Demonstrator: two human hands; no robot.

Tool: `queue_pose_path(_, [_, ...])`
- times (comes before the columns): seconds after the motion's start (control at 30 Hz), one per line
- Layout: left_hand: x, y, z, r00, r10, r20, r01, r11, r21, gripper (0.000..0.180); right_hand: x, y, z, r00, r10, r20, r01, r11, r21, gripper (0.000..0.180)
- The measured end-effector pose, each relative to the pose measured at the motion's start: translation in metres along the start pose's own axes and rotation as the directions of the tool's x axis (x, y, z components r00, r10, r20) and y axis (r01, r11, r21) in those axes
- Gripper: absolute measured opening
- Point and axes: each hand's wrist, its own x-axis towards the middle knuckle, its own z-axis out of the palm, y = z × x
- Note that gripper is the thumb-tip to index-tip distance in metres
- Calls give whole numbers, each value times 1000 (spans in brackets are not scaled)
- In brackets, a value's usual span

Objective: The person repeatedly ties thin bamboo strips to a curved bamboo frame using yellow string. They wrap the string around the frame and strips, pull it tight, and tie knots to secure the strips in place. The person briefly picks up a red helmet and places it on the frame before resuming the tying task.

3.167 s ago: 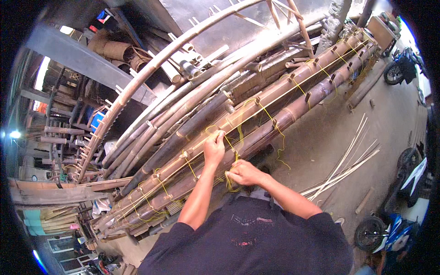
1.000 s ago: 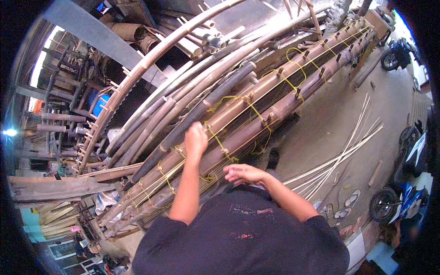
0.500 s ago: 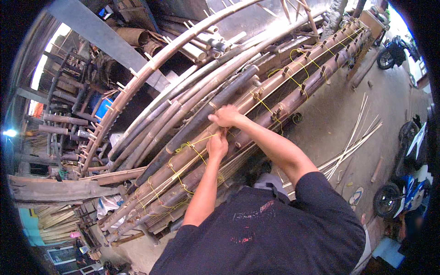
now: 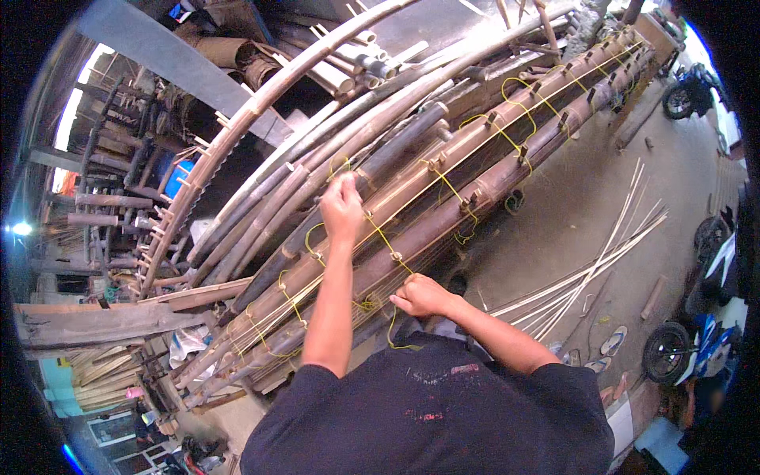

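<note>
My left hand [image 4: 342,207] reaches forward, fingers pinched; my right hand [image 4: 419,296] sits lower, curled into a fist.

Your one view sits on your head, looking steeply down — close over your left hand [image 4: 342,207] and right hand [image 4: 418,296], with the bamboo poles [image 4: 443,170] slanting away, edges bowed.

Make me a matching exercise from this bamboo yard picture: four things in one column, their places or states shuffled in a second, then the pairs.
Things:
1. left hand
2. right hand
3. thin bamboo strips
4. sandals

Places or states:
A. lying loose and fanned out on the ground
B. raised over the bamboo poles, pinching the yellow cord
C. on the ground near a motorbike wheel
D. low at the near edge of the poles, gripping the cord

Pairs: 1-B, 2-D, 3-A, 4-C
</note>
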Motion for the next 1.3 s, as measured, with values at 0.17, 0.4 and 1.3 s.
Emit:
queue_pose_path(0.17, [46,-119,19,996,63,-56,-34,905,424,25,0,-12,-2,995,-100,-6,95,956,-278,24])
queue_pose_path(0.4, [-8,-102,-96,995,95,14,-93,908,408,37,22,-76,83,992,90,89,-124,826,550,31])
queue_pose_path(1.3, [-118,-146,-130,991,12,137,-31,990,137,22,56,-94,103,988,-120,-93,135,975,174,45])
